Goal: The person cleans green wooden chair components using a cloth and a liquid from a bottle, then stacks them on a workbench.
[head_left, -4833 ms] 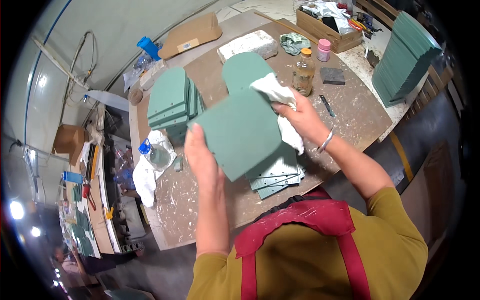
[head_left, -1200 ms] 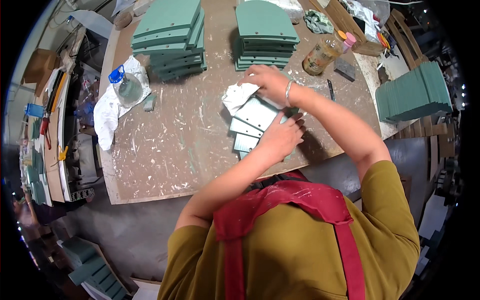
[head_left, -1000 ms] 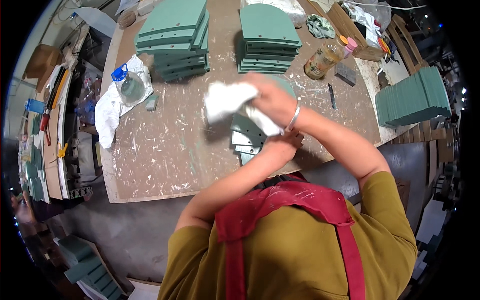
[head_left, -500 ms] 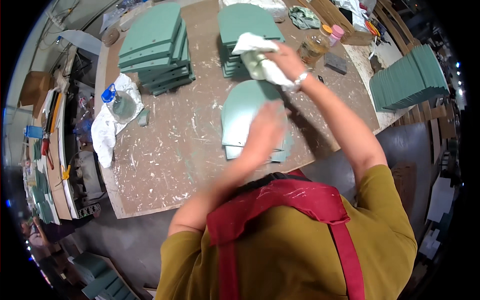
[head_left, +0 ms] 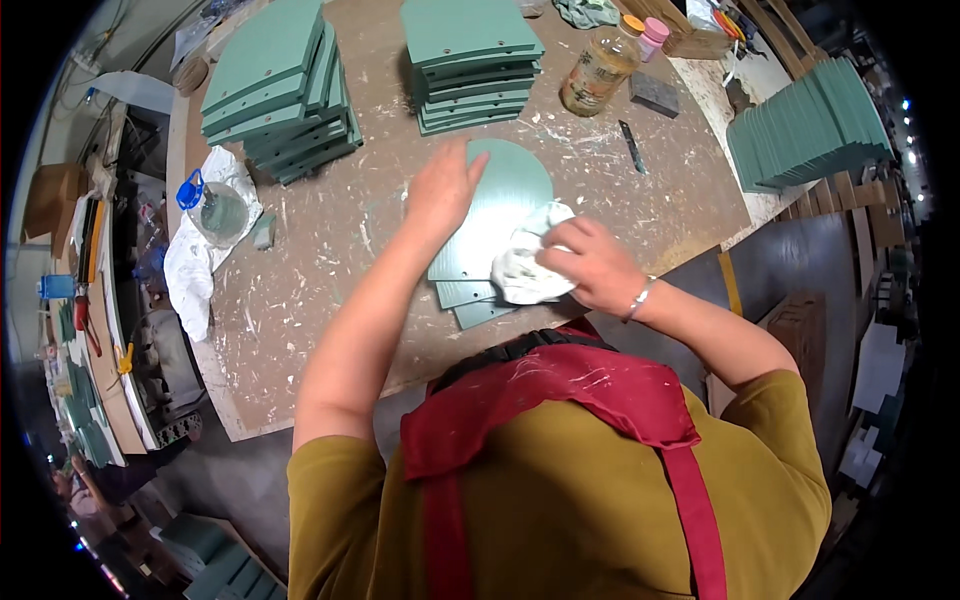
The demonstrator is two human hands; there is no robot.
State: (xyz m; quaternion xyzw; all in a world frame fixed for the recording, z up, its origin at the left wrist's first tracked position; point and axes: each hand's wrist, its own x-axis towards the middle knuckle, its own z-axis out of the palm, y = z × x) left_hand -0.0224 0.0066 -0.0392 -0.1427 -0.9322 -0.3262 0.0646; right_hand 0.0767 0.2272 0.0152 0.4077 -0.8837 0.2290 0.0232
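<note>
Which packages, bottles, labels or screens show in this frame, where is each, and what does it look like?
Bottle: far side of the table, right of the green panel stacks; clear, amber liquid, orange cap, pale label.
Pink-capped jar: just behind that bottle; small, mostly hidden.
Plastic bottle: left side, lying on a white cloth; clear, blue cap.
Cardboard box: far left, off the table; brown.
No screens or signs visible.
</note>
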